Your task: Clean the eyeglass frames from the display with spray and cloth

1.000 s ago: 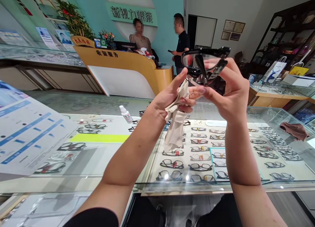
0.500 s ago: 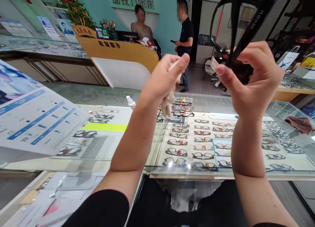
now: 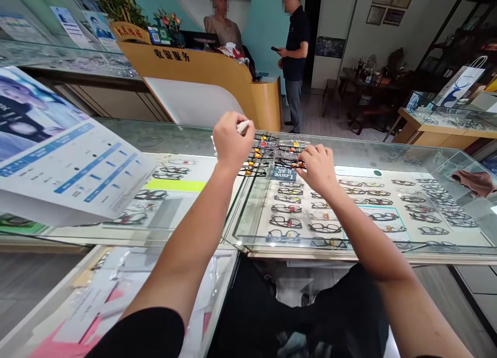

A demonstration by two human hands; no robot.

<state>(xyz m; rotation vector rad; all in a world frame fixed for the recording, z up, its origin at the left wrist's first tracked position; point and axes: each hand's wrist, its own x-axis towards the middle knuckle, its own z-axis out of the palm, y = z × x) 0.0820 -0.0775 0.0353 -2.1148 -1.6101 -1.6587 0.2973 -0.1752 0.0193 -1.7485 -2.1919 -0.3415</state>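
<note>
My left hand (image 3: 233, 140) is closed round a pale cleaning cloth (image 3: 243, 126), of which only a small part shows at the thumb. It is held over the glass counter, left of the eyeglasses in two columns on top. My right hand (image 3: 318, 166) is at the right column, its fingers pinching the side of a dark-framed pair of eyeglasses (image 3: 286, 162). That pair rests at the near end of its column; the fingers hide its right end. Beside it, to the left, lies another pair of dark eyeglasses (image 3: 252, 169).
Rows of eyeglasses (image 3: 285, 222) lie inside the glass display case (image 3: 349, 145). A printed stand-up card (image 3: 77, 156) stands at left above an open drawer (image 3: 89, 259). A brown cloth (image 3: 474, 183) lies at right. Two people are by the cashier desk (image 3: 194, 73).
My right hand has lowered the black eyeglasses from up close to the counter's right column. My left hand, still with the cloth, has moved down and slightly left. The view has tilted down.
</note>
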